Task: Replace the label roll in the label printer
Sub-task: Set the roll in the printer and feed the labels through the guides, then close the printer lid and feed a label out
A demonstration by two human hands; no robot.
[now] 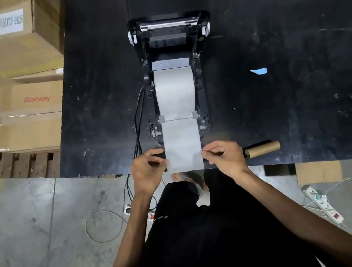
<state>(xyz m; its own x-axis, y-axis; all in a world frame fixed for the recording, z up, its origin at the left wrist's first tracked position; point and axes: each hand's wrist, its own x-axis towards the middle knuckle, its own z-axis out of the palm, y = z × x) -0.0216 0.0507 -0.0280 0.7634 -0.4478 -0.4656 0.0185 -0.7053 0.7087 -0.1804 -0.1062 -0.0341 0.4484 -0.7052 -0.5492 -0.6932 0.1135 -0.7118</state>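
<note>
Label roll (175, 91): a fresh white roll was seated in the open bay of the label printer (172, 63), at the centre of the frame, with its loose strip (183, 146) drawn toward the lower edge of the bench (294, 100).
Printer lid: it was swung up and back, in the upper centre of the frame, so that the roller and print head were exposed.
Paper guides (194, 114): two small grey tabs were seen, one at each edge of the strip, which passed between them.
Left hand (148, 173): it was pinched on the left edge of the strip, thumb and fingers closed on the paper.
Right hand (222, 157): it was pinched in the same way on the right edge, level with the other hand.
Step in hand: the free end was judged to be under feeding and squaring, ahead of the lid being shut.
How it is done well: both edges should be pulled evenly, so that the strip runs straight and flat between the guides; a skewed pull could let it ride over a tab or crease. Enough paper should be left past the front slot before the lid is lowered.
Empty core (263, 149): a brown cardboard tube was lying on the bench, just beside the right hand, apparently the spent roll.
Surroundings: cardboard boxes (8, 52) were stacked in the upper left of the frame, and a power strip (323, 203) lay on the floor at the lower right.
</note>
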